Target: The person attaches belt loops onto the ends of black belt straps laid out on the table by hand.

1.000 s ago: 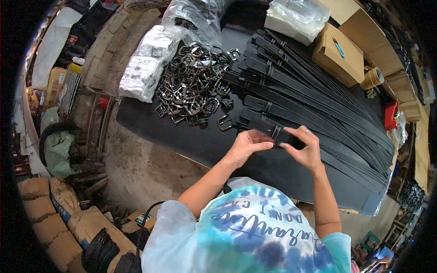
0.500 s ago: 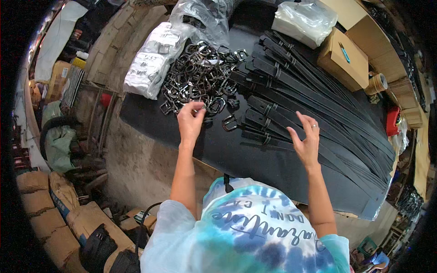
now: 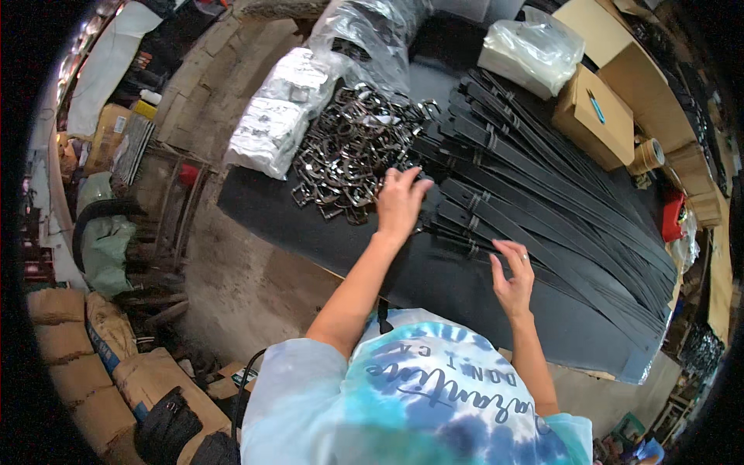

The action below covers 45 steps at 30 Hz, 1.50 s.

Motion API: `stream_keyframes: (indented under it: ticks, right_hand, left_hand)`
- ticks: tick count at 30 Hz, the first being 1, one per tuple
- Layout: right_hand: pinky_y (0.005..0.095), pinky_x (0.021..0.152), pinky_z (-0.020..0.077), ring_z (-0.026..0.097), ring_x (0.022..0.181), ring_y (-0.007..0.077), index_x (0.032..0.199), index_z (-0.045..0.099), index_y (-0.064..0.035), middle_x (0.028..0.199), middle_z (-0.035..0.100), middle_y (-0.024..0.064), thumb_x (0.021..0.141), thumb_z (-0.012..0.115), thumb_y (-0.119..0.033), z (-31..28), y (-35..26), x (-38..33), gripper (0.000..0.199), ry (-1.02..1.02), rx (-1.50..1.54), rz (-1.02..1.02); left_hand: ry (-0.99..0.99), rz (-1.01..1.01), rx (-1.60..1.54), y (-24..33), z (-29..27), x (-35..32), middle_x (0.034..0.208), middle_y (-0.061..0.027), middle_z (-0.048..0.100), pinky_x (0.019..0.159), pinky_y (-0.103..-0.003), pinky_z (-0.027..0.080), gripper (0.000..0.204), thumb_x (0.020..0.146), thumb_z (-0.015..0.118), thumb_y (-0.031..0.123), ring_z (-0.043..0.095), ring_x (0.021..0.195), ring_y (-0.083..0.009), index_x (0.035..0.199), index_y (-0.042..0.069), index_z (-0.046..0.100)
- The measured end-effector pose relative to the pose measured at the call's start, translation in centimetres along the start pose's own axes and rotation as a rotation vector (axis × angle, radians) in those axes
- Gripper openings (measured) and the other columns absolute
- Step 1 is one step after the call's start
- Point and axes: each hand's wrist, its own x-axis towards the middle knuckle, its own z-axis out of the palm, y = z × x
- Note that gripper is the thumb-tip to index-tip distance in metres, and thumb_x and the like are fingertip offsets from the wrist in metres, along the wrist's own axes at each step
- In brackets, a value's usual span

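Note:
My left hand [image 3: 398, 208] is over the right edge of a heap of dark shiny metal buckles [image 3: 345, 151], its fingers spread and bent downward. What lies right under its fingertips is hidden. Beside it, black belts [image 3: 535, 194] fan out across the table toward the right, each with loops near its left end. My right hand [image 3: 514, 285] hovers near the front belts, thumb and fingers apart with nothing between them; a ring is on one finger.
The dark tabletop [image 3: 267, 213] carries white plastic-wrapped packs [image 3: 267, 128] and a clear bag [image 3: 364, 39] behind the buckles. At the back right are a bagged white block [image 3: 531, 54], a cardboard box [image 3: 597, 116] with a blue pen [image 3: 595, 106], a tape roll [image 3: 648, 156] and a red object [image 3: 673, 217].
My left hand has moved right, from the front of the buckle heap toward the belt ends, and its pinched fingers have spread. My right hand has drawn nearer to me. The view has shifted slightly.

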Motion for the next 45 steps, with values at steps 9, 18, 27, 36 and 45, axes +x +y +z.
stream_keyframes:
  ticks: [9, 18, 27, 36, 45]
  right_hand:
    - [0.0295, 0.074, 0.0487, 0.061, 0.084, 0.0224, 0.101, 0.064, -0.0021, 0.099, 0.061, 0.0127, 0.079, 0.062, 0.005, 1.2, -0.8, -3.0, 0.023, 0.046, 0.021, 0.158]
    - [0.0285, 0.071, 0.0488, 0.06, 0.078, 0.0206, 0.101, 0.064, -0.0024, 0.095, 0.061, 0.012, 0.08, 0.062, 0.003, 3.1, -0.8, -3.2, 0.021, 0.024, 0.014, 0.184]
    - [0.0292, 0.072, 0.0484, 0.062, 0.081, 0.0241, 0.099, 0.064, -0.0013, 0.092, 0.061, 0.0134, 0.08, 0.059, 0.006, 2.8, -0.7, -3.2, 0.021, 0.044, -0.024, 0.219]
    - [0.0297, 0.071, 0.0483, 0.061, 0.079, 0.0236, 0.098, 0.064, -0.0011, 0.09, 0.061, 0.0136, 0.08, 0.059, 0.007, 2.3, -0.6, -3.1, 0.021, 0.058, -0.035, 0.175]
    - [0.0298, 0.072, 0.0485, 0.061, 0.081, 0.0246, 0.098, 0.064, -0.0011, 0.092, 0.061, 0.0137, 0.079, 0.059, 0.008, 2.4, -0.4, -2.8, 0.022, 0.014, 0.033, 0.182]
  left_hand:
    - [-0.159, 0.013, 0.111, -0.8, 0.5, 0.4, 0.103, -0.0146, 0.043, 0.072, -0.044, 0.049, 0.041, 0.069, 0.075, 0.009, 0.056, 0.089, -0.0355, 0.103, 0.008, 0.051]
    - [-0.332, 0.225, 0.067, -3.6, -0.5, 1.7, 0.101, -0.0113, 0.053, 0.077, -0.042, 0.05, 0.04, 0.069, 0.073, 0.012, 0.059, 0.093, -0.0328, 0.106, 0.011, 0.059]
    - [-0.279, 0.179, -0.068, -4.1, -1.2, 2.2, 0.096, -0.0091, 0.052, 0.069, -0.04, 0.049, 0.036, 0.063, 0.07, 0.009, 0.059, 0.076, -0.0321, 0.097, 0.009, 0.059]
    - [-0.127, -0.447, -1.132, -3.7, -6.5, 5.4, 0.101, -0.006, 0.06, 0.062, -0.024, 0.057, 0.023, 0.078, 0.063, -0.005, 0.061, 0.084, -0.0126, 0.099, 0.003, 0.058]
    - [0.093, 0.175, -0.003, -8.4, -8.6, 9.1, 0.107, -0.015, 0.055, 0.086, -0.04, 0.044, 0.029, 0.062, 0.065, 0.002, 0.054, 0.102, -0.0339, 0.088, 0.003, 0.052]
